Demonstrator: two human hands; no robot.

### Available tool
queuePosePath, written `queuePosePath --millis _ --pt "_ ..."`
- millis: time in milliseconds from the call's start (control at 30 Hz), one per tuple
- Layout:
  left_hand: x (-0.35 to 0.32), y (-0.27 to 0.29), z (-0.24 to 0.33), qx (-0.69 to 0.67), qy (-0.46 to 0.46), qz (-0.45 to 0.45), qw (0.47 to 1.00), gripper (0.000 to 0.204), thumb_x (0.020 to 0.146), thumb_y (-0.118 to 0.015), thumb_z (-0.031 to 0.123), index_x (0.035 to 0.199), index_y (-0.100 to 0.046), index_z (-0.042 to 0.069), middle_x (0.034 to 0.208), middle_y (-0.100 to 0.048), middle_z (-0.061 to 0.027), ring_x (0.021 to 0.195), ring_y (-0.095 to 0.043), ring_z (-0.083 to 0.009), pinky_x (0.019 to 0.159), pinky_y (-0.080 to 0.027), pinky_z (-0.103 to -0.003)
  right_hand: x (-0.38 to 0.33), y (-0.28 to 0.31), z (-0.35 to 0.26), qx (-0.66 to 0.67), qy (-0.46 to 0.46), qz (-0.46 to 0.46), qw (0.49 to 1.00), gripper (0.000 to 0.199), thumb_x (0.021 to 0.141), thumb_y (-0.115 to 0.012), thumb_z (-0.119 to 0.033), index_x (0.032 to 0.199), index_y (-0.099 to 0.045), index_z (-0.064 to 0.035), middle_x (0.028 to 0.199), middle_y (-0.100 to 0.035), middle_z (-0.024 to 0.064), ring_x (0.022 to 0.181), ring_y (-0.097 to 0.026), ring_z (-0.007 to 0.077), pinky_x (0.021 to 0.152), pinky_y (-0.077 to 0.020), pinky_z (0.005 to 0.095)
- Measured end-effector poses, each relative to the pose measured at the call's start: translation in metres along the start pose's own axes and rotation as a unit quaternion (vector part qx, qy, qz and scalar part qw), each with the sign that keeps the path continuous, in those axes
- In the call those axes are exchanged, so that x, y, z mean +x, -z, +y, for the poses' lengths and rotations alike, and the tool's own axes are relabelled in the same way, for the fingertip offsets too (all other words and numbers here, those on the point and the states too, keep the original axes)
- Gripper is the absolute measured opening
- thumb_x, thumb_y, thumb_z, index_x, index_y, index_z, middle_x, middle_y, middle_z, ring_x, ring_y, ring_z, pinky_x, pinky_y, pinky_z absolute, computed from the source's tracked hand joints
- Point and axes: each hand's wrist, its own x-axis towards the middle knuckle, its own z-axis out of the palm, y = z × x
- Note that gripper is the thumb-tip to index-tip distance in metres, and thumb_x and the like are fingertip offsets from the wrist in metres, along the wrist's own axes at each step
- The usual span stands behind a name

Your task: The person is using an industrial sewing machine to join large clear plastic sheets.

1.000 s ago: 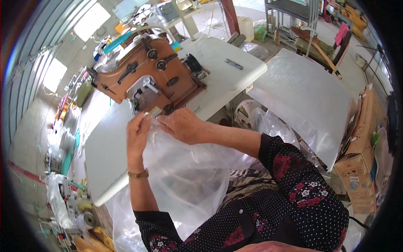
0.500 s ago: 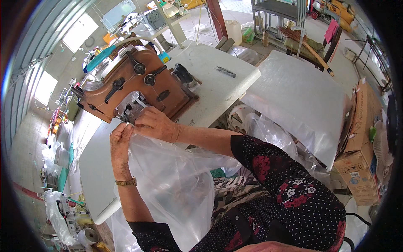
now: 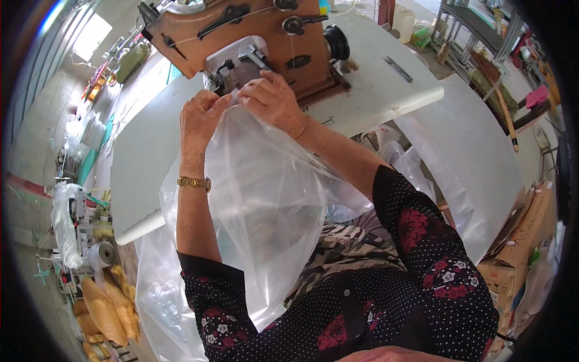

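Note:
A brown sewing machine (image 3: 241, 45) stands on a white table at the top of the view. Just in front of its needle area, my left hand (image 3: 201, 117) pinches the gathered upper edge of a large clear plastic sheet or bag (image 3: 259, 181). Close beside it, my right hand (image 3: 272, 102) is closed on the same edge, the fingertips of both hands almost meeting. From there the plastic hangs down between my forearms and over my lap. Whether its edge lies under the machine's presser foot is hidden by my fingers.
Thread snips (image 3: 398, 69) lie on the white table (image 3: 368, 90), right of the machine. A plastic-covered board (image 3: 464, 151) extends beyond it. At the right stand a cardboard box (image 3: 518, 241) and a broom (image 3: 505, 114). Yellow bags (image 3: 105, 308) and a roll (image 3: 102, 254) sit at the lower left.
My view has swung, so the machine appears higher and further right. Both hands keep hold of the plastic edge and now sit slightly nearer me, a little away from the needle area.

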Motion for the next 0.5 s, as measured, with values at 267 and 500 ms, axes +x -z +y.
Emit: queuePosePath --millis 267,500 --pt "-0.005 0.005 -0.018 -0.199 0.053 0.036 0.978 0.004 0.085 -0.066 0.007 0.087 -0.063 0.005 0.075 -0.059 0.0046 0.063 -0.047 -0.0028 0.055 -0.037 -0.02 0.016 -0.005 -0.016 -0.039 0.003 -0.004 0.999 0.015 0.072 -0.067 -0.013 0.086 -0.062 -0.0147 0.094 -0.063 -0.0051 0.094 -0.061 0.0104 0.101 -0.038 0.0452" --pt "0.007 0.002 -0.033 -0.224 0.082 0.062 0.969 0.005 0.085 -0.065 0.006 0.09 -0.063 0.005 0.078 -0.06 0.0027 0.066 -0.049 -0.0048 0.059 -0.037 -0.019 0.02 -0.027 -0.02 -0.071 0.009 -0.022 0.997 0.017 0.07 -0.068 -0.015 0.086 -0.062 -0.0135 0.086 -0.058 -0.0014 0.094 -0.056 0.0153 0.101 -0.0365 0.0511"
